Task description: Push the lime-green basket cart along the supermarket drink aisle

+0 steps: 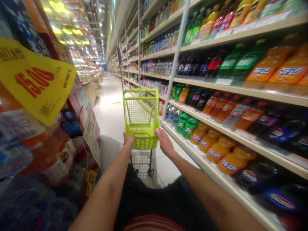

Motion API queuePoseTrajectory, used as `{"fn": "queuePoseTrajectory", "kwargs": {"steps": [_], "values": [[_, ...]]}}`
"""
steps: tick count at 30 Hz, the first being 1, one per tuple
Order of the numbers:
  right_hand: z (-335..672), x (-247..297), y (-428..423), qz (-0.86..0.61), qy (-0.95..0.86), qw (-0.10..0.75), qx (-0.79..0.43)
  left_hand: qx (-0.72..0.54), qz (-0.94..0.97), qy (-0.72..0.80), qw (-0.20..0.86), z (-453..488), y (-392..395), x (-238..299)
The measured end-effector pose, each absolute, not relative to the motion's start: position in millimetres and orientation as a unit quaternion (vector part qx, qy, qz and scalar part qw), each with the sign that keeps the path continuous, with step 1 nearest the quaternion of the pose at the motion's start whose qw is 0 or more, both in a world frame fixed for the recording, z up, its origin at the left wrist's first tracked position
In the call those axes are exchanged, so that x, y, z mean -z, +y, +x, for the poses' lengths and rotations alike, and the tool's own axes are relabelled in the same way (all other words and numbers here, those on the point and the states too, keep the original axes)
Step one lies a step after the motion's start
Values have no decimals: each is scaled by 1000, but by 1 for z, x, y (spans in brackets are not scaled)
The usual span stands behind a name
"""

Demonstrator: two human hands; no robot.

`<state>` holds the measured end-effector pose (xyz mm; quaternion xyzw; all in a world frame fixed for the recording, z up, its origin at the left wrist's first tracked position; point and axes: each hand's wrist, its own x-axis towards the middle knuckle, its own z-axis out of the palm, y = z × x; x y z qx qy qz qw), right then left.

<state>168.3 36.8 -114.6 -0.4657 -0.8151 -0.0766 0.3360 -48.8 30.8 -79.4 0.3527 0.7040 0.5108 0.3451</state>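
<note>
Straight ahead of me stands a lime-green shopping cart (pixel 143 143) with a plastic basket and dark legs on small wheels. No goods show in the part of the basket I can see. My left hand (pixel 129 138) is closed on the near left corner of the cart. On the near right corner, my right hand (pixel 165 141) grips the edge, its fingertips over the rim. Both arms reach forward, and the undersides of the fingers are hidden.
Shelves of bottled drinks (pixel 216 85) line the right side, with orange soda bottles (pixel 220 149) low down. A yellow price sign (pixel 38 80) juts out at left over stacked bottles. The tiled aisle floor (pixel 110 112) runs ahead between them.
</note>
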Motion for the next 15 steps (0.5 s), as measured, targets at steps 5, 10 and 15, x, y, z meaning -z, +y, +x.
{"fn": "queuePoseTrajectory", "kwargs": {"steps": [5,10,15], "values": [[138,118,27,-442,-833,328,63,-467,340,759,300,-40,38,78],[112,114,25,-378,-861,335,67,-452,373,759,285,-44,37,75],[141,111,35,-430,-827,356,67,-438,399,751,291,-46,38,71]]}}
